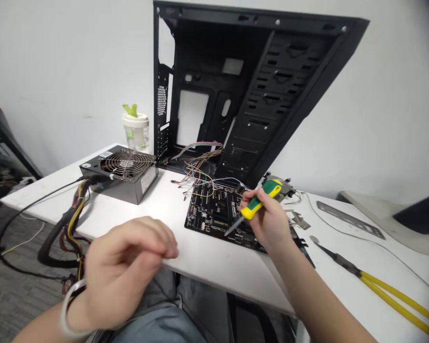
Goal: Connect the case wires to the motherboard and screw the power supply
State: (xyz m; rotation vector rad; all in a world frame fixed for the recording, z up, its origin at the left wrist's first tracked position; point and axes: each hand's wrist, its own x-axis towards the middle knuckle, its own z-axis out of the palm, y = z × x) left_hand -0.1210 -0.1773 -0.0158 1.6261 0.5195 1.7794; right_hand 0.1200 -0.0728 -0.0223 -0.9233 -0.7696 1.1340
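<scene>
My right hand [268,216] grips a green and yellow screwdriver [262,199], its shaft slanting down to the left over a black Gigabyte motherboard [210,209]. Whether the tip touches the board I cannot tell. The motherboard lies flat on the white table, partly covered by my right hand and forearm. Nearer to me, by the table's front edge, my left hand [128,267] is held with fingers curled toward the thumb. Anything between those fingertips is hidden. Loose thin coloured wires [200,174] trail from the case onto the board's far left corner.
An open black computer case [236,95] stands behind the board. On the left sits a power supply [121,171], its cable bundle [71,228] hanging off the table [164,209]. A lidded cup [136,131] stands behind it. Yellow-handled pliers [359,274] and a metal plate [350,220] lie right.
</scene>
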